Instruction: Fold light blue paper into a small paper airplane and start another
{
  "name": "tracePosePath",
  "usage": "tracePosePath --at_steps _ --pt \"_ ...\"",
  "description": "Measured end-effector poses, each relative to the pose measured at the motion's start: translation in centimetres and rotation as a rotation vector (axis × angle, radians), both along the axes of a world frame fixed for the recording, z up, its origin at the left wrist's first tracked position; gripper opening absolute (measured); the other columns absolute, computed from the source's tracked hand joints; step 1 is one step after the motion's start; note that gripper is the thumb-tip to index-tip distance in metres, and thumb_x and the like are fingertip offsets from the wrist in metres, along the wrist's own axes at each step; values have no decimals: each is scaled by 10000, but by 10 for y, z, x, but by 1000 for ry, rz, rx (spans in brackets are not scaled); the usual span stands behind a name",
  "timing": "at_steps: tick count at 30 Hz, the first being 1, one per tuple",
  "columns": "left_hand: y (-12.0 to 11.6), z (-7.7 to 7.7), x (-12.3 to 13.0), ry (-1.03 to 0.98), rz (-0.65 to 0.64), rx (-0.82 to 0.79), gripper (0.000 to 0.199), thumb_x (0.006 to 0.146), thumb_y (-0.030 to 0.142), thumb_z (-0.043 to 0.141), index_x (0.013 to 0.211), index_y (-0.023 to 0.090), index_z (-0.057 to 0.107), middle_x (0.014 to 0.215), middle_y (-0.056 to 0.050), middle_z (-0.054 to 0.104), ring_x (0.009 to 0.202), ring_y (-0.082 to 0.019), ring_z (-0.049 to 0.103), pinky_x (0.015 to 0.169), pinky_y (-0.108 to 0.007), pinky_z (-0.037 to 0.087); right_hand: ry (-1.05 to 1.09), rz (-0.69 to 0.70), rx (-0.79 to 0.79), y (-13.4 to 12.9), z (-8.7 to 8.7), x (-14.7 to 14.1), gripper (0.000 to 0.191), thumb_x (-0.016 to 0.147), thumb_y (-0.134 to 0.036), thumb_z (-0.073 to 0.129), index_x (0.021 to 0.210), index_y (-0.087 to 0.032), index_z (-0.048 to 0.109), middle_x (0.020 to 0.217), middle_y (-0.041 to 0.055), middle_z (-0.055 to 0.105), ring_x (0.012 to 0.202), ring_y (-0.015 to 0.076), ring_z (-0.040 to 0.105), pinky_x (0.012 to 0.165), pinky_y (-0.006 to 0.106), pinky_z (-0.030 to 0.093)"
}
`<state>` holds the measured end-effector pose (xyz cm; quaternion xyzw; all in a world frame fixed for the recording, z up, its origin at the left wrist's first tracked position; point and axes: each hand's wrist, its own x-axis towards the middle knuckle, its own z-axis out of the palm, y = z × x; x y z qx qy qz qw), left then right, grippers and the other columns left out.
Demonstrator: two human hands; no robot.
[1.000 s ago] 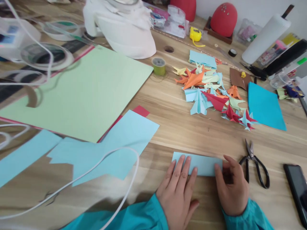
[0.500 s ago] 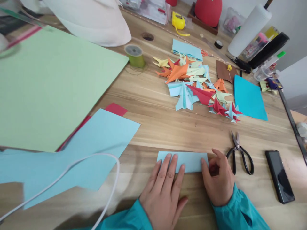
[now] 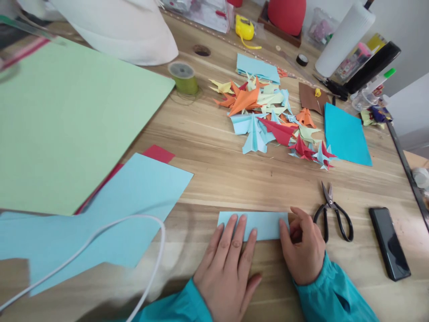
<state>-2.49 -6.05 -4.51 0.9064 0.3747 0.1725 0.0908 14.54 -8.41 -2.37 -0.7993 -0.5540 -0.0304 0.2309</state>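
A narrow light blue strip of paper (image 3: 264,226) lies lengthwise on the wooden table in front of me. My left hand (image 3: 229,264) rests flat across its left part, fingers spread and pressing down. At the strip's right end, my right hand (image 3: 303,246) has its thumb on the paper and its other fingers curled in against that edge. How the fingertips sit under or behind the edge is hidden. Just right of that hand lies a pair of black-handled scissors (image 3: 331,212), blades slightly apart.
Folded paper planes (image 3: 254,134) in several colours are heaped beyond the strip. A blue paper stack (image 3: 346,134) and a phone (image 3: 389,243) lie to the right. Large green sheets (image 3: 77,120), light blue paper (image 3: 150,188) and a white cable (image 3: 161,250) occupy the left. A thread spool (image 3: 183,78) stands behind.
The whole view has shifted slightly. Both hands keep nearly the same pose on the strip, and nothing has been taken up or let go.
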Motion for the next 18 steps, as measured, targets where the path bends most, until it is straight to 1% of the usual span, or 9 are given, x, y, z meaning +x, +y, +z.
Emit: tracePosePath --at_steps 3,5,8,11,18 --pt "0 0 0 8 -3 3 691 769 523 492 1315 105 419 1431 -220 316 1348 -369 221 1069 -510 192 -36 63 0 1 1 1 144 821 -274 556 915 -177 607 580 -18 560 537 134 512 571 269 404" --pt "0 0 0 12 -8 7 697 766 523 495 1316 103 416 1432 -224 312 1349 -369 218 1071 -508 188 -49 80 3 1 1 1 125 824 -272 552 878 -181 619 583 -11 563 550 139 516 573 269 400" --pt "0 0 0 17 -13 12 706 760 525 505 1318 102 414 1433 -224 310 1349 -371 215 1071 -506 188 -47 35 21 1 1 0 145 815 -294 565 875 -168 606 555 -24 544 520 130 510 564 263 398" --pt "0 0 0 20 -12 11 707 764 524 500 1322 100 410 1433 -220 313 1350 -368 214 1072 -506 185 -32 -12 26 2 1 -1 153 801 -321 579 819 -169 578 536 -38 529 497 121 505 550 255 391" --pt "1 -1 -1 23 -16 10 704 758 524 510 1311 96 425 1435 -228 305 1348 -375 215 1072 -508 181 -49 -34 12 2 0 -1 186 792 -336 589 704 -192 511 514 -49 505 476 116 475 533 251 364"
